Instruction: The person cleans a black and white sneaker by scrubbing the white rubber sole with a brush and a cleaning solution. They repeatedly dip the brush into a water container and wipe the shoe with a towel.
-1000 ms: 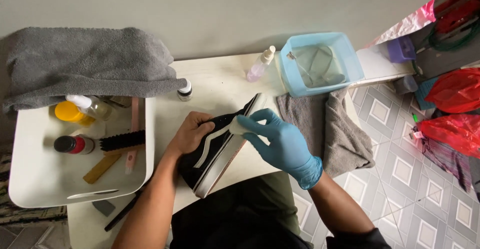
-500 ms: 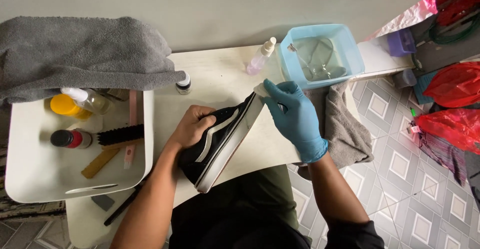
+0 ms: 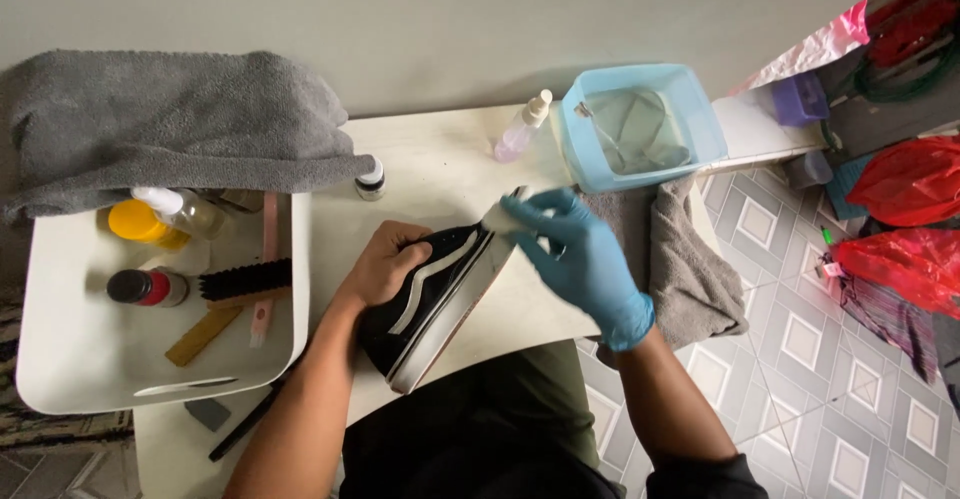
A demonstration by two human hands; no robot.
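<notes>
A black sneaker (image 3: 432,299) with a white side stripe and white sole lies tilted on the cream table (image 3: 440,159). My bare left hand (image 3: 383,262) grips its upper from the left and steadies it. My right hand (image 3: 580,254), in a blue glove, pinches a small pale pad (image 3: 500,217) against the shoe's far end by the sole. What the pad is made of is unclear.
A blue tub of water (image 3: 640,124) and a small spray bottle (image 3: 522,129) stand at the back. A grey cloth (image 3: 680,259) lies to the right. A white tray (image 3: 90,359) on the left holds bottles and a black brush (image 3: 245,281); a grey towel (image 3: 170,124) drapes above it.
My gloved right hand has slid from the middle of the shoe's side up to its far end. My left hand has kept its hold on the shoe.
</notes>
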